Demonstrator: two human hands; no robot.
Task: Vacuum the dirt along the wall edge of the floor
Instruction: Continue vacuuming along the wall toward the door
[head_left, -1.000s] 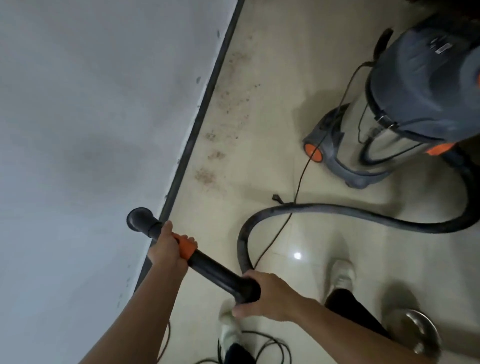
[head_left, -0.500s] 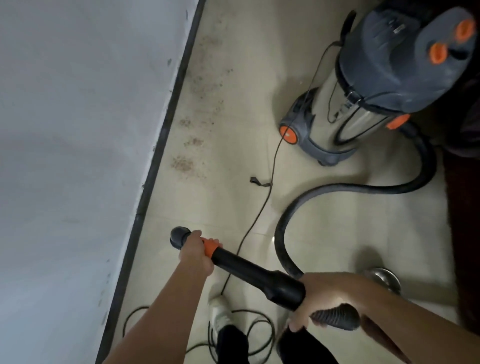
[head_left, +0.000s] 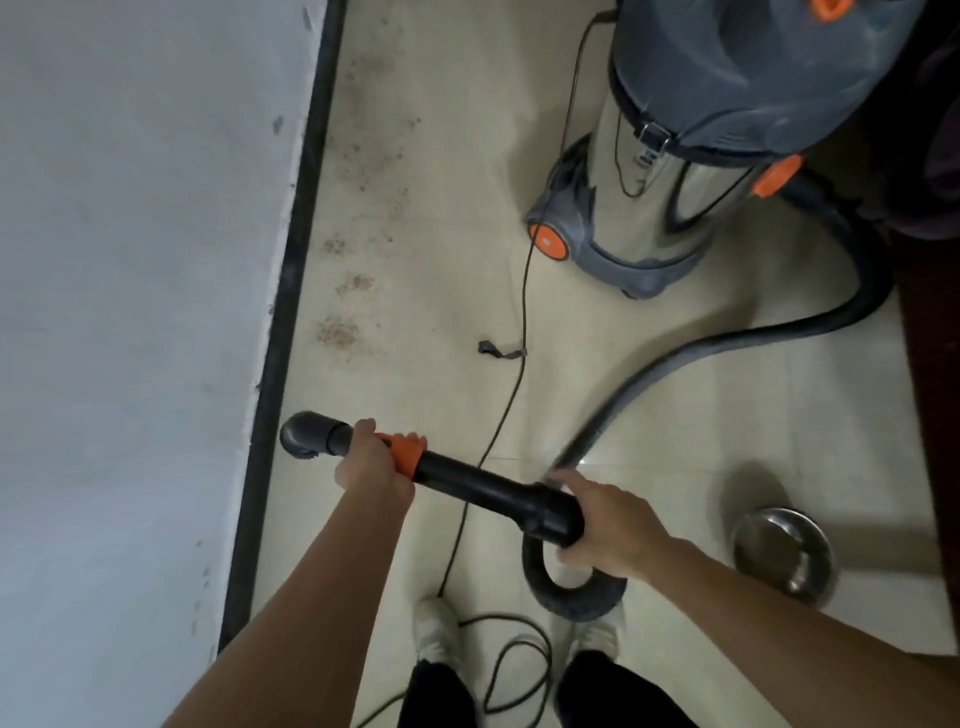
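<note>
Head view.
A: What do the two hands hold?
B: The left hand (head_left: 371, 465) is curled round the black plastic vacuum tube (head_left: 478, 480) at its orange collar, just behind the dark elbow end (head_left: 306, 434). The right hand (head_left: 608, 525) grips the thick rear end, where the black ribbed hose (head_left: 727, 340) joins it.
A: And where is the dirt?
B: The brown crumbly dirt patches (head_left: 337, 332) lie on the beige tiled floor (head_left: 457, 156), just beside the black skirting strip (head_left: 293, 270) of the pale grey wall (head_left: 130, 312). They are ahead of the elbow end and apart from it.
A: What else is there?
B: The steel canister vacuum cleaner with a grey lid (head_left: 654, 208) stands at upper right, and its thin black cord (head_left: 523, 291) runs over the floor. A round metal bowl (head_left: 782, 551) lies near the right forearm.
</note>
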